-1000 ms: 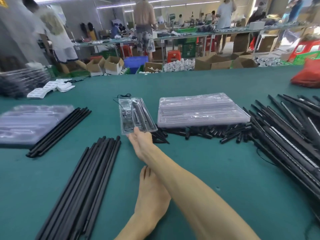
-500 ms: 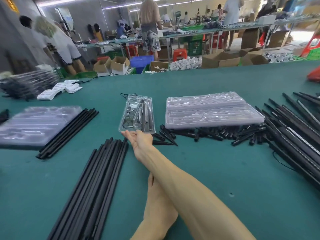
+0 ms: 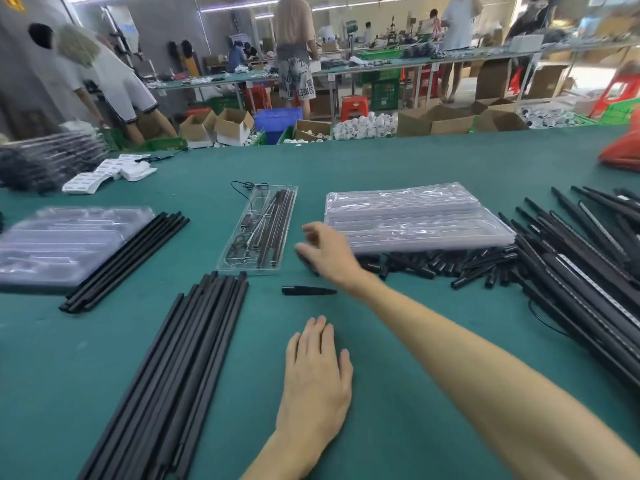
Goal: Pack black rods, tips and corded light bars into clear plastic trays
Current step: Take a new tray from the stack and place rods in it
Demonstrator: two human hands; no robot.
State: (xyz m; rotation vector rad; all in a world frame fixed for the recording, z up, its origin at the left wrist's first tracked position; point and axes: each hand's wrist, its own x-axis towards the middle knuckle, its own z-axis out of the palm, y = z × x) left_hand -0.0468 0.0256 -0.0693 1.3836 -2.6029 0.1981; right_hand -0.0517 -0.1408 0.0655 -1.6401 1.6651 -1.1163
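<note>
Resting flat at lower centre, the left hand (image 3: 315, 372) holds nothing; the blurred right hand (image 3: 325, 252) hides some tips (image 3: 429, 266), grip unclear.

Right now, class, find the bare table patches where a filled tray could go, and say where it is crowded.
Bare table lies beyond the filled tray and the empty tray stack, to the far edge. Another patch lies between the right forearm and the light bars. Crowded: the tips by the right hand, and the rods on the left.
</note>
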